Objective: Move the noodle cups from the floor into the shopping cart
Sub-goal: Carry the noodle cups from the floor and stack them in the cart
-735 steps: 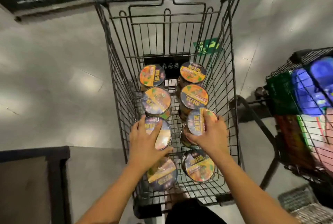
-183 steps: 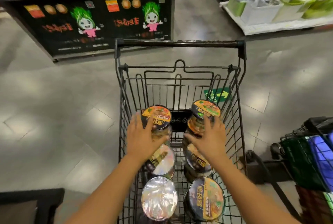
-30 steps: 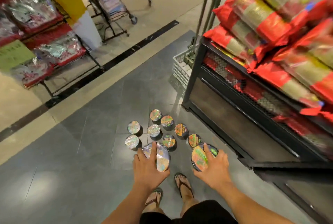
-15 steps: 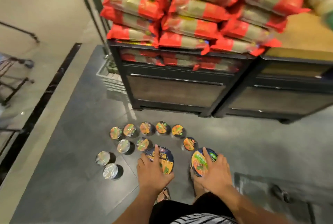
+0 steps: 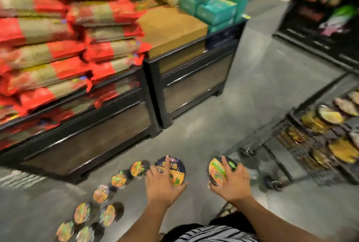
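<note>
While motion smears the whole view, the layout can be made out. A low black display stand point(image 5: 93, 144) loaded with red bags point(image 5: 48, 47) closes off the left side. A second stand point(image 5: 194, 86) butts against its right end and carries teal boxes point(image 5: 217, 8) on its far corner. Bare grey floor point(image 5: 252, 96) runs from the front of these stands toward the upper right and forms the widest open lane. The shopping cart point(image 5: 303, 144) stands at the right edge, its wire basket angled toward the person and its wheels point(image 5: 246, 151) on the floor near the right hand. Several cups already sit inside it, lids up. Between the first stand's front and the person, more noodle cups point(image 5: 118, 180) stand on the floor in a loose trail. It curves from the lower left corner up to just beside the left hand.

The left hand point(image 5: 163, 185) grips a blue-lidded cup point(image 5: 173, 167) from above, with fingers spread over the lid and the thumb hooked round its right rim. The right hand point(image 5: 231, 185) holds an orange-and-green-lidded cup point(image 5: 217, 169) the same way, with fingers curled across the top. Both cups look raised off the floor, side by side but apart, and the right one is nearer the cart.
</note>
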A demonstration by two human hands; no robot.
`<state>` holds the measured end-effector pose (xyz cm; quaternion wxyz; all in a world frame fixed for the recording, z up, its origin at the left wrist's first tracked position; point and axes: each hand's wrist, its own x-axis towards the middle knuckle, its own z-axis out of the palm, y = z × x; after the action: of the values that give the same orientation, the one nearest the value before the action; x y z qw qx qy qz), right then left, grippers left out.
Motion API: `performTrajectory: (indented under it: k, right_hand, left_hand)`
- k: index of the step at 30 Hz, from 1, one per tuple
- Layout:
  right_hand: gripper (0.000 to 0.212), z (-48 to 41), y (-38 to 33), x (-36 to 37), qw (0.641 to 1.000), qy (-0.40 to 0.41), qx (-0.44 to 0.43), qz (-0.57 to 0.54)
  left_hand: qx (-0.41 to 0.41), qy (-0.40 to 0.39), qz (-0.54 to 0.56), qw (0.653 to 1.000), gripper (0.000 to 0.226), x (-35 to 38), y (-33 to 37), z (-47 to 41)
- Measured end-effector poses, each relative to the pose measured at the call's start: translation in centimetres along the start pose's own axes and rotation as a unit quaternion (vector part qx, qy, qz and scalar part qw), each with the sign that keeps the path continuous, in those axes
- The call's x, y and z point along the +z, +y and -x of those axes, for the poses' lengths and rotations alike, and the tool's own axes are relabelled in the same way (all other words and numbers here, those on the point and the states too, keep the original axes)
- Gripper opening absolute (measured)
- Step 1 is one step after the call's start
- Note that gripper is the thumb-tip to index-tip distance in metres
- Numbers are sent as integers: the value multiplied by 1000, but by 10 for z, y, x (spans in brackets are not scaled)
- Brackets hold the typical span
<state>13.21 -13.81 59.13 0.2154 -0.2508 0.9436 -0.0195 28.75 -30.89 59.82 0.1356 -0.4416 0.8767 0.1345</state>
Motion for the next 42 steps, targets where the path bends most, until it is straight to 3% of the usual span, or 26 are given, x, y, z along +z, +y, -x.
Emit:
performTrajectory:
  k: [6,10,15,23,28,34,39,42]
  right_hand:
    - [118,-40,106,-50,992,28,95,-75]
    - [116,-61,171,-83,982,97,129,-99]
    - [122,-92,238,-127,951,153,196,-185]
    - [107,-163,325,-193,877,223,304,-298]
    - [109,-207,372,-221,840,251,408,-256]
    - [108,-237,400,-242,749,248,535,-302]
    - [107,-238,426,-257,687,269,580,-345]
    - [103,-233,450,-271,689,288,569,-344]
  left_hand:
    - [99,18,-20,995,113,-3,139,-44]
    - [159,31,-11,987,112,-8,236,-67]
    - [245,55,24,968,110,-35,347,-97]
    - [383,83,53,918,108,-93,501,-171]
    - [474,43,59,878,105,-105,596,-225]
    - [546,-30,56,836,105,-105,682,-272]
    - [589,-100,49,801,106,-101,747,-283]
    - [584,-120,62,800,106,-97,778,-279]
